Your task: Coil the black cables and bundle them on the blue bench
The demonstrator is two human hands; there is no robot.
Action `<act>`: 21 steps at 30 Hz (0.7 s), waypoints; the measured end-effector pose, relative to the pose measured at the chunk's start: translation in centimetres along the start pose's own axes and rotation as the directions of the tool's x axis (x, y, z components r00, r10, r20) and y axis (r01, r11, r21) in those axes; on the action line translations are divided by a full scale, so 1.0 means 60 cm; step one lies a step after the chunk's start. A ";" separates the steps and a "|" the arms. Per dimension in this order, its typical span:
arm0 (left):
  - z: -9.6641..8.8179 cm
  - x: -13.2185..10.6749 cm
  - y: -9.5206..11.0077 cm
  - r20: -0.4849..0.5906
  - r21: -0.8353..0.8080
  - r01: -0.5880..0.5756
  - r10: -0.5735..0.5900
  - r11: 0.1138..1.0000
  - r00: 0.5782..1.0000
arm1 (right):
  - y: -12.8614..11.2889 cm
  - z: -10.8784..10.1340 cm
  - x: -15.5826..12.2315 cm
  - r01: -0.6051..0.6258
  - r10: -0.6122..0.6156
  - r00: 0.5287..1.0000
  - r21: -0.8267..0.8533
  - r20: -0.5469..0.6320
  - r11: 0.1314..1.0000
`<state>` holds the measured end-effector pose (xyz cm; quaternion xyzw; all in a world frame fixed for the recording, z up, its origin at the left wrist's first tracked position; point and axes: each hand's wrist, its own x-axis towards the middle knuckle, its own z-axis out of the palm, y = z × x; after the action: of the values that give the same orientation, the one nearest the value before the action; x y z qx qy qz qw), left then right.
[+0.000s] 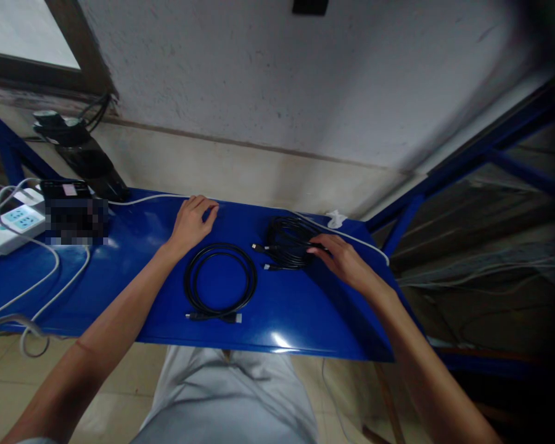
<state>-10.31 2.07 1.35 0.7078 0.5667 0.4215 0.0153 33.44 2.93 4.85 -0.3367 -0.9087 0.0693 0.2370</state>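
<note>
A black cable (189, 280) lies in a single round coil on the blue table, its two plugs at the front of the loop. Behind that coil, my left hand (195, 221) is over the table's far part, fingers loosely bent, thumb apart, holding nothing. To the right is a thicker pile of coiled black cables (287, 237), with several plugs pointing left. At the pile's right side my right hand (338, 254) has its thumb and fingers closed on the cables; exactly how many strands are between them is hidden.
On the left stand a white power strip (16, 227), a phone (67, 188) and a dark bottle (90, 157). White cords (55, 265) loop there and run along the back edge. A crumpled white scrap (336, 219) lies at the back right, before the wall (259, 80).
</note>
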 end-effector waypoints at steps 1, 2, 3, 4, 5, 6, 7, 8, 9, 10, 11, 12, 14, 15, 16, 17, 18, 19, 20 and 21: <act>0.000 0.000 0.001 0.000 -0.004 -0.003 0.003 1.000 1.000 | -0.001 -0.006 0.003 -0.001 0.001 1.000 -0.015 -0.024 1.000; 0.000 0.000 0.002 0.000 -0.005 -0.008 0.008 1.000 1.000 | -0.002 -0.012 0.007 0.000 -0.002 0.999 -0.031 -0.047 1.000; 0.000 -0.001 0.003 0.000 -0.005 -0.014 0.014 1.000 1.000 | -0.005 -0.018 0.011 0.005 -0.008 0.998 -0.045 -0.067 0.999; 0.000 -0.001 0.004 0.001 -0.006 -0.020 0.020 1.000 1.000 | -0.010 -0.024 0.015 0.014 -0.019 0.996 -0.058 -0.082 0.998; 0.000 -0.001 0.005 0.002 -0.011 -0.024 0.024 1.000 1.000 | -0.016 -0.029 0.021 0.029 -0.036 0.995 -0.069 -0.098 0.997; 0.000 -0.001 0.006 0.003 -0.021 -0.023 0.023 1.000 1.000 | -0.024 -0.034 0.027 0.048 -0.057 0.992 -0.080 -0.113 0.996; 0.000 -0.001 0.007 0.002 -0.036 -0.018 0.018 0.999 1.000 | -0.034 -0.038 0.034 0.070 -0.082 0.988 -0.090 -0.127 0.993; 0.000 0.000 0.008 -0.001 -0.058 -0.006 0.006 0.998 1.000 | -0.046 -0.040 0.041 0.098 -0.112 0.984 -0.101 -0.140 0.990; 0.000 0.001 0.009 -0.008 -0.091 0.012 -0.013 0.996 1.000 | -0.060 -0.040 0.049 0.130 -0.146 0.978 -0.112 -0.149 0.985; 0.000 0.002 0.010 -0.016 -0.138 0.039 -0.042 0.990 0.999 | -0.075 -0.038 0.057 0.169 -0.187 0.970 -0.123 -0.154 0.978; 0.000 0.003 0.012 -0.023 -0.201 0.073 -0.080 0.977 0.997 | -0.092 -0.033 0.066 0.218 -0.237 0.960 -0.132 -0.151 0.967; 0.000 0.005 0.014 -0.025 -0.279 0.112 -0.123 0.954 0.992 | -0.109 -0.025 0.074 0.272 -0.292 0.945 -0.140 -0.148 0.952; -0.003 0.010 0.017 0.005 -0.460 0.200 -0.223 0.865 0.975 | -0.143 -0.003 0.091 0.392 -0.410 0.899 -0.135 -0.153 0.910; -0.004 0.012 0.019 0.048 -0.550 0.250 -0.269 0.797 0.962 | -0.159 0.012 0.099 0.452 -0.467 0.870 -0.122 -0.160 0.884; -0.007 0.014 0.020 0.111 -0.630 0.302 -0.302 0.715 0.947 | -0.173 0.029 0.106 0.503 -0.516 0.840 -0.114 -0.168 0.857; -0.010 0.016 0.021 0.185 -0.695 0.354 -0.320 0.627 0.929 | -0.185 0.046 0.112 0.545 -0.557 0.812 -0.113 -0.177 0.831; -0.013 0.017 0.022 0.265 -0.738 0.405 -0.319 0.539 0.910 | -0.194 0.064 0.117 0.587 -0.600 0.779 -0.122 -0.181 0.800; -0.016 0.017 0.022 0.344 -0.763 0.453 -0.303 0.461 0.889 | -0.201 0.082 0.120 0.622 -0.637 0.748 -0.138 -0.186 0.771; -0.020 0.018 0.022 0.413 -0.772 0.494 -0.277 0.399 0.868 | -0.206 0.099 0.122 0.647 -0.664 0.722 -0.151 -0.192 0.747; -0.023 0.018 0.022 0.466 -0.770 0.529 -0.250 0.357 0.848 | -0.209 0.114 0.123 0.662 -0.682 0.705 -0.162 -0.197 0.732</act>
<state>-10.11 1.85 3.50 0.4885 0.4114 0.5341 0.5539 18.02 -1.65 5.24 0.0026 -0.9345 -0.0994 0.3417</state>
